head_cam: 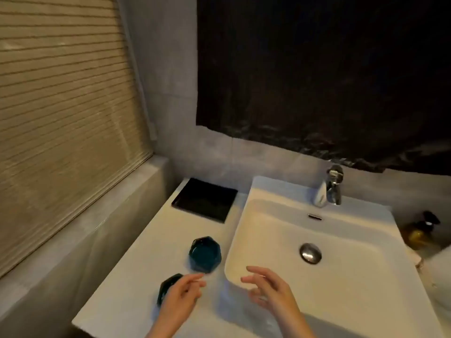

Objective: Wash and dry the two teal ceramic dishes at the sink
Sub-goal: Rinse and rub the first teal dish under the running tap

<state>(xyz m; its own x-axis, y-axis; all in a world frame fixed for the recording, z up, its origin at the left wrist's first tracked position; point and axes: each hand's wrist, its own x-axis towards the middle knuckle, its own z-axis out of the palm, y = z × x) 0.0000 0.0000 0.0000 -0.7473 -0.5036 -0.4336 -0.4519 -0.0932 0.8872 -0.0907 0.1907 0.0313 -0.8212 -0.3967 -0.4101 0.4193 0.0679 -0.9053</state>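
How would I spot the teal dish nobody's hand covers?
Find the white sink; two teal dishes sit on the counter left of it. Yours is the farther dish, toward the black tray, in full view; the left hand partly hides the nearer dish.

I observe both arms in view from the lower edge, bare. The left forearm (pixel 158 329) angles up and to the right, the right forearm (pixel 301 323) up and to the left. The left hand (pixel 181 298) holds nothing, its fingers (pixel 195 282) loosely curved and slightly blurred. The right hand (pixel 271 289) is likewise empty, back upward, fingers (pixel 255 270) spread and relaxed. The hands are near each other but not touching.
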